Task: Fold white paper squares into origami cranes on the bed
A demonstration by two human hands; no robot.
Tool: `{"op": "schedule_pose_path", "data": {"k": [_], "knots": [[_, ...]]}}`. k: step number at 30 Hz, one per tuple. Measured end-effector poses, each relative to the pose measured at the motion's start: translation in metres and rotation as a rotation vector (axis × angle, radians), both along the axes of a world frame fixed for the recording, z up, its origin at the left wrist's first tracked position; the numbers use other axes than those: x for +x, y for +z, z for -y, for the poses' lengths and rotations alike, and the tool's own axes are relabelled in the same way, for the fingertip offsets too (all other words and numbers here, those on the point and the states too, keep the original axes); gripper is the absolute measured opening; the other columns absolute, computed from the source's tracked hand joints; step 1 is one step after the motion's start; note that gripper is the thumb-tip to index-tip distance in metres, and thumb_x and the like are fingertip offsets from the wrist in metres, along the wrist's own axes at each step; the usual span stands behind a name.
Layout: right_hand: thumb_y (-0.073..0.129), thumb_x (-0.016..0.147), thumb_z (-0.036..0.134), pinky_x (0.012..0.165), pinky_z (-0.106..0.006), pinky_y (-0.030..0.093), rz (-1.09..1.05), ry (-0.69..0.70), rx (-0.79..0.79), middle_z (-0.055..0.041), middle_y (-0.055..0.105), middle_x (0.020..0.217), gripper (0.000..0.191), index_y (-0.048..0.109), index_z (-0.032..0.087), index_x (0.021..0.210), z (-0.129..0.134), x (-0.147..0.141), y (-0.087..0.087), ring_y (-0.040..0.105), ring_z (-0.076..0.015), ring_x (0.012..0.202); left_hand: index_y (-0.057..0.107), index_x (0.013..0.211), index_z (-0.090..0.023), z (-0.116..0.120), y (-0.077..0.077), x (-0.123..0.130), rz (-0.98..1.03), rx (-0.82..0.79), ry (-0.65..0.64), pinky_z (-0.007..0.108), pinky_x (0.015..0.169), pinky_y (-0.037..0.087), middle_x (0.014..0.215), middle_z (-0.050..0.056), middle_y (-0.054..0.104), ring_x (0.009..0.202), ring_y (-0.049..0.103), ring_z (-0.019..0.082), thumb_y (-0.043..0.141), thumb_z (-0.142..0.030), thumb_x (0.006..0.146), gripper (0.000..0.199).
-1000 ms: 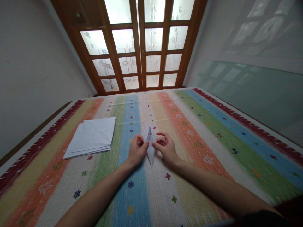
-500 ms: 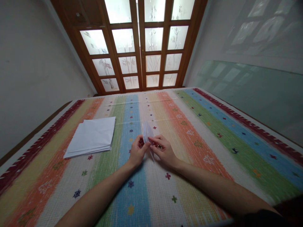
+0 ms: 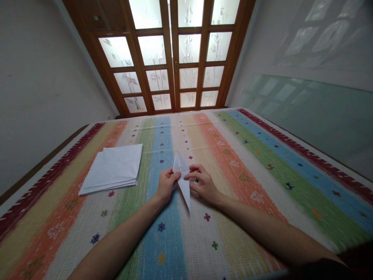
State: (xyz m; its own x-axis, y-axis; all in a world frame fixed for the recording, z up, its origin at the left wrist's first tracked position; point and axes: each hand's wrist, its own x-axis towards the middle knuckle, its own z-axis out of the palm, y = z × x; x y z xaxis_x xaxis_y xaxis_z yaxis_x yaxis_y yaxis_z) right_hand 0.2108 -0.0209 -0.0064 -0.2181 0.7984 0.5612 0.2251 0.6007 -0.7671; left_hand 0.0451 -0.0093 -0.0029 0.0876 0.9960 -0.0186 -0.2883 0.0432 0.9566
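Note:
A white folded paper (image 3: 183, 184), long and diamond-like with a narrow point toward me, is held above the striped tablecloth between my hands. My left hand (image 3: 167, 184) grips its left edge, the thumb lying on top and the fingers curled behind. At the right edge, my right hand (image 3: 202, 182) has thumb and forefinger on the paper, with the other fingers bent below. The far tip of the paper reaches up past both hands. To the left lies a stack of white paper sheets (image 3: 112, 167), slightly askew and untouched by either hand.
The tablecloth (image 3: 142, 241) has coloured stripes with small crosses and stars and covers the table. Beyond its far edge is a wooden door (image 3: 175, 77) with frosted panes. A pale glass panel (image 3: 305, 112) leans along the right wall.
The folded paper has been turned and opened so a broad face and its near point now show. My hands have moved slightly apart. The stack has not moved.

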Motion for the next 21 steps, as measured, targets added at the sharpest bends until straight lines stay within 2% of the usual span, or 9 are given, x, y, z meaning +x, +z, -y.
{"op": "schedule_pose_path", "data": {"k": [4,10,14,17,19,21], "knots": [[0.065,0.08,0.024,0.081,-0.035,0.049,-0.08,-0.021,-0.082,-0.0054,0.059,0.097,0.006,0.07,0.024,0.081,0.002,-0.002,0.003,0.059,-0.0193,0.094,0.064,0.075,-0.015,0.001,0.004,0.0,-0.059,0.038,-0.078,0.025,0.06,0.043,0.068,0.002,0.064,0.061,0.055,0.014,0.069,-0.035,0.066,0.022],[0.065,0.079,0.033,0.065,-0.029,0.049,-0.267,-0.072,-0.277,-0.0012,0.06,0.076,0.013,0.058,0.022,0.079,0.005,-0.008,0.004,0.06,-0.0157,0.07,0.066,0.067,-0.016,0.004,0.013,-0.001,-0.221,0.185,-0.175,0.028,0.063,0.044,0.062,0.003,0.063,0.062,0.056,0.016,0.063,-0.04,0.073,0.025],[0.071,0.071,0.034,0.059,-0.026,0.049,-0.419,-0.159,-0.356,0.0019,0.058,0.073,0.028,0.052,0.024,0.088,0.003,-0.013,0.004,0.058,-0.0137,0.064,0.066,0.07,-0.016,0.007,0.011,0.001,-0.262,0.227,-0.172,0.028,0.063,0.044,0.066,0.004,0.065,0.062,0.056,0.016,0.063,-0.051,0.076,0.036],[0.072,0.07,0.032,0.063,-0.027,0.051,-0.467,-0.111,-0.396,0.004,0.059,0.07,0.042,0.052,0.025,0.106,0.002,-0.014,0.005,0.06,-0.0135,0.065,0.065,0.076,-0.016,0.009,0.01,0.003,-0.296,0.197,-0.135,0.026,0.061,0.045,0.069,0.002,0.065,0.063,0.057,0.015,0.071,-0.048,0.069,0.033],[0.072,0.07,0.033,0.064,-0.028,0.052,-0.462,-0.074,-0.422,0.003,0.061,0.07,0.04,0.056,0.023,0.105,0.002,-0.013,0.005,0.061,-0.0137,0.064,0.063,0.074,-0.017,0.008,0.01,0.005,-0.293,0.177,-0.102,0.027,0.062,0.047,0.067,0.001,0.064,0.063,0.057,0.015,0.071,-0.046,0.07,0.03],[0.071,0.071,0.037,0.064,-0.029,0.052,-0.442,-0.046,-0.442,0.0,0.064,0.073,0.029,0.061,0.021,0.093,0.002,-0.012,0.005,0.062,-0.0143,0.065,0.063,0.073,-0.018,0.006,0.011,0.005,-0.264,0.167,-0.094,0.028,0.063,0.049,0.066,0.001,0.063,0.062,0.059,0.015,0.069,-0.046,0.073,0.029]]}}
